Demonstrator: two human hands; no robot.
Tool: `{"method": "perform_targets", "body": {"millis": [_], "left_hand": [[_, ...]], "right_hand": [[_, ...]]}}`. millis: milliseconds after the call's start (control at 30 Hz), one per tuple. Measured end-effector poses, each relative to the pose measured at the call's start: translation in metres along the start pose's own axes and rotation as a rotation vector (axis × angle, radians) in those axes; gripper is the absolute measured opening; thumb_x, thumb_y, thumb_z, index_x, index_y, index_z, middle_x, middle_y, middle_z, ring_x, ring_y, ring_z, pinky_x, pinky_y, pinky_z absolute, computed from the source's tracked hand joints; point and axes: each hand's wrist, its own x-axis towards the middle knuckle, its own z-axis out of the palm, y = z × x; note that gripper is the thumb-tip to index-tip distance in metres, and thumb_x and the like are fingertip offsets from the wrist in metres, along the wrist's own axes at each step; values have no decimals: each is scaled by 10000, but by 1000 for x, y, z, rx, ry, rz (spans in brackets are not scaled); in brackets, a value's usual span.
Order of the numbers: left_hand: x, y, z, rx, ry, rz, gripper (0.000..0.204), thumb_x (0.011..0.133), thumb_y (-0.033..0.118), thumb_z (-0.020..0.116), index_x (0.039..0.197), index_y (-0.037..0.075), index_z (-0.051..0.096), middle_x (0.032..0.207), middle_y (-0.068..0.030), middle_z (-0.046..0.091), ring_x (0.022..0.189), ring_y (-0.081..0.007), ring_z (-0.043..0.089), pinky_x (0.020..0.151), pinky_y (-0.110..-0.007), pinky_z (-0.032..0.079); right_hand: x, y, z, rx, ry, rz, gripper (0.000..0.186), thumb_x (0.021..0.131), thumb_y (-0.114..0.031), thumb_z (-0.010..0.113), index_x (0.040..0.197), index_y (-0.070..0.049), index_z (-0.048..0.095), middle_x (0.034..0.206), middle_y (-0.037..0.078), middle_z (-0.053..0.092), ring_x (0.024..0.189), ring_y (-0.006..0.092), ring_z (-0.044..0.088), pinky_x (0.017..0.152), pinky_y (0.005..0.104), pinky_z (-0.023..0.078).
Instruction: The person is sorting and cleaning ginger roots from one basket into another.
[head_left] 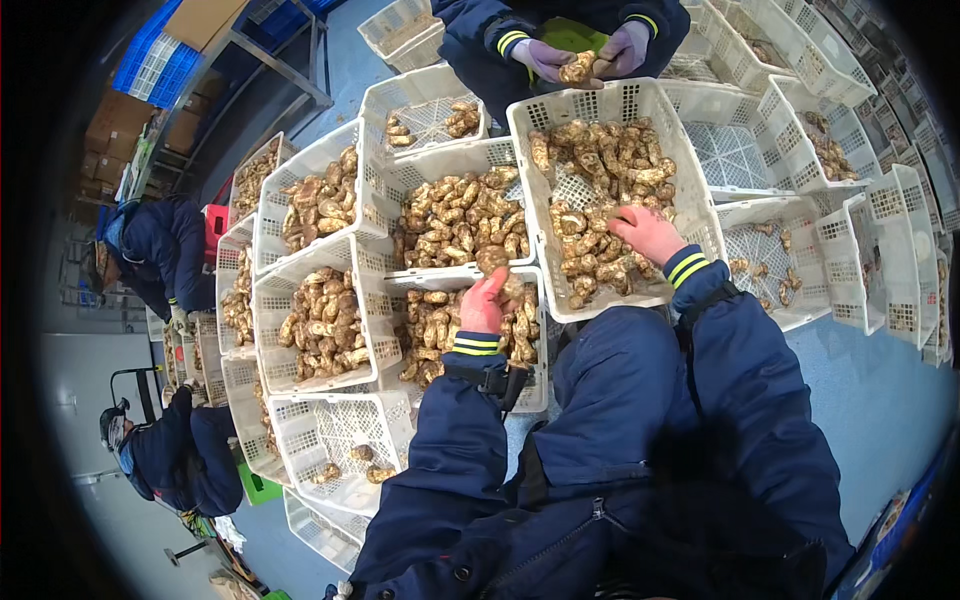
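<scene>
**Knobbly ginger roots sorted by hand among white crates**

The left hand (483, 303) was curled around one ginger root (493, 260), a pale brown, lumpy piece held up over the seam between two white perforated crates. The right hand (648, 233) lay palm down inside the big crate (640, 98) at the person's knees, fingers spread and pressing on the heap of ginger (590, 190); whether it had actually pinched a piece could not be told from this view.

Such a root looked firm and fairly light, dry-skinned and rough enough not to slip. Its weak points were probably the thin side lobes, which could snap off if it were gripped by a tip. The thick middle of the body seemed the safest place to hold, as the left hand did.

Below the left hand sat another crate (538, 385) half full of roots, and beyond it a fuller one (440, 160). Across the big crate, a co-worker's hands in purple gloves (542, 57) held a single root (578, 68). More crates, some nearly bare, ringed the group on the blue floor (880, 400).
</scene>
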Motion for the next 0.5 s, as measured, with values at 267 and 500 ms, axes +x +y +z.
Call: {"method": "perform_targets", "body": {"millis": [267, 500], "left_hand": [[112, 62, -22, -229, 3, 2, 166, 907, 220, 605, 945, 63, 639, 774, -37, 642, 697, -181, 619, 611, -299, 518], [172, 158, -7, -486, -167, 377, 292, 981, 215, 459, 1194, 19, 495, 1297, -188, 506, 1220, -342, 474, 1072, -478, 376]], "right_hand": [[34, 85, -8, -252, 111, 326, 379, 841, -409, 526, 1041, -114, 654, 1012, 162, 666, 967, 336, 624, 858, 428, 478], [65, 58, 26, -299, -159, 191, 409, 852, -421, 524, 1112, -122, 623, 1035, 159, 660, 991, 312, 617, 832, 417, 481]]}}
